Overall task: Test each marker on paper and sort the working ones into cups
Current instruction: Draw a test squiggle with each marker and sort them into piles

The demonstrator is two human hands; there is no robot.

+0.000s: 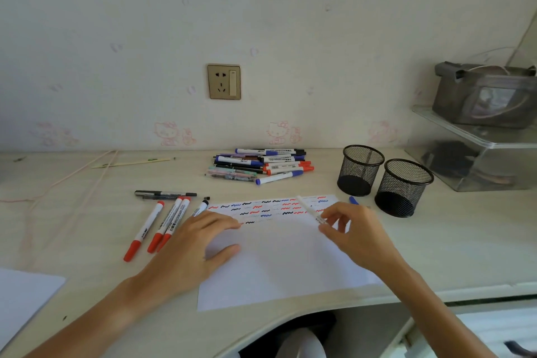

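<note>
On the paper sheet (279, 259), the left hand (189, 250) lies spread flat, pinning it for testing; the right hand (354, 229) pinches a white marker (309, 209) beside 2 empty mesh cups (360, 170).

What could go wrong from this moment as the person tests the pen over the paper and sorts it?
1. The right hand pinches the white pen loosely near one end; it may slip and streak the paper.
2. Both mesh cups look empty and light, so a dropped pen might tip one.
3. The markers beside the left hand, like the red marker, lie loose and could get mixed with the untested pile.
</note>
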